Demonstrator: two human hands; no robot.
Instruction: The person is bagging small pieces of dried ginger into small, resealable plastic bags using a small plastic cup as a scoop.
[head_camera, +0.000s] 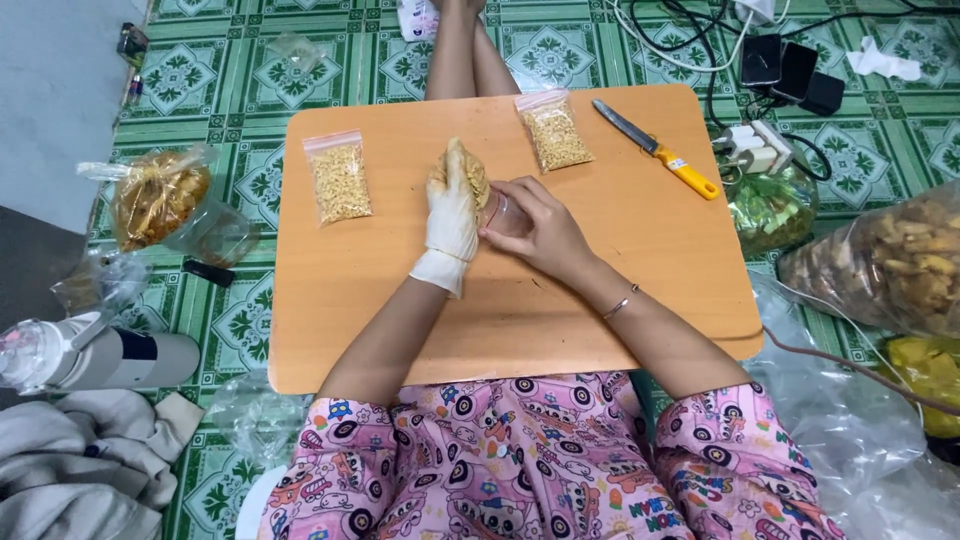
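Pouch in hand: small clear bag (503, 212), near the middle of the tabletop (400, 330), toward the far edge.
Left hand (452, 205): gloved, closed around a clump of yellow-brown snack pieces (470, 168).
Right hand (535, 230): bare, fingers pinching the bag's mouth.
Step (judged): filling the bag; next move calls for an open mouth and a steady pour.
Filled pouches: one (340, 180) by the far-left corner, one (555, 130) at the far edge.
Knife (655, 148): far-right corner, yellow handle.
Room: green patterned floor tiles (250, 80); bulk bags either side.
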